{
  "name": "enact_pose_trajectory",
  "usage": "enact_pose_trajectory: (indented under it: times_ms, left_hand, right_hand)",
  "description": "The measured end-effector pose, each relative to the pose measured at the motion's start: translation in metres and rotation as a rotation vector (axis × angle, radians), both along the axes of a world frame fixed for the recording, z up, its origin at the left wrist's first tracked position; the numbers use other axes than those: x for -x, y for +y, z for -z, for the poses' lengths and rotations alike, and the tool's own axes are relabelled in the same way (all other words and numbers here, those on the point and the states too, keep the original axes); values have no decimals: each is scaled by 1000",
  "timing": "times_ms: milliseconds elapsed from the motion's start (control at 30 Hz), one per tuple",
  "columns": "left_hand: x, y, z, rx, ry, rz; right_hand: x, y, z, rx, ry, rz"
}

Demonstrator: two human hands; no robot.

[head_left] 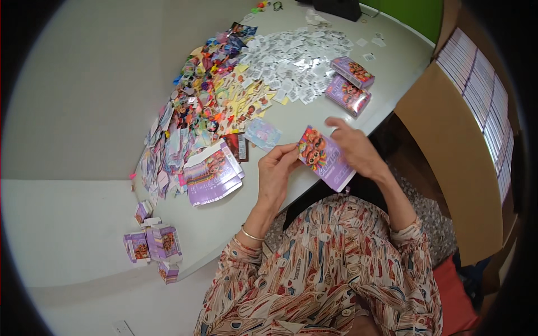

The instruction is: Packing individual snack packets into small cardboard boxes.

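Observation:
My left hand (276, 168) is closed on the left edge of a purple flat carton (328, 162) printed with colourful cartoon figures, pinching it between thumb and fingers. Over the carton's right side is my right hand (357, 148), fingers partly stretched toward the upper left and slightly blurred; no object shows in them. To the left of my hands lies a stack of flat purple cartons (214, 176). A pale blue card (263, 134) rests on the table just beyond my left hand.
Small white printed labels (297, 59) cover the far table (302, 116). Left of them are yellow cut-outs (238, 95) and colourful packets (179, 123). Two filled purple boxes (348, 95) lie at right; several small boxes (163, 242) sit at the left edge. A large cardboard box (454, 151) holds stacked flat cartons.

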State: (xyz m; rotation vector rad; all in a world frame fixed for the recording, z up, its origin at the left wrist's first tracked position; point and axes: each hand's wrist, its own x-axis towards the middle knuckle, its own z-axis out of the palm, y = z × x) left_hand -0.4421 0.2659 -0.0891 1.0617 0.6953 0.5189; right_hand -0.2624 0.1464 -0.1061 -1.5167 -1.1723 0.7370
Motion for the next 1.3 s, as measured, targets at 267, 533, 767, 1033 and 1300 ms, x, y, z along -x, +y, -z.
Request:
enact_pose_trajectory:
  times_ms: [267, 533, 767, 1033, 1300]
  left_hand:
    - [-15, -12, -1, 468, -154, 49]
    - [20, 97, 20, -1659, 752, -109]
    - [20, 109, 31, -1541, 891, 17]
    - [21, 110, -9, -492, 286, -4]
    - [4, 52, -31, -1024, 351, 5]
  right_hand:
    - [25, 1, 6, -289, -5, 64]
    - [13, -2, -3, 42, -395, 262]
    - [13, 4, 0, 58, -370, 258]
    - [1, 10, 13, -182, 925, 30]
    - [3, 14, 14, -381, 1442, -102]
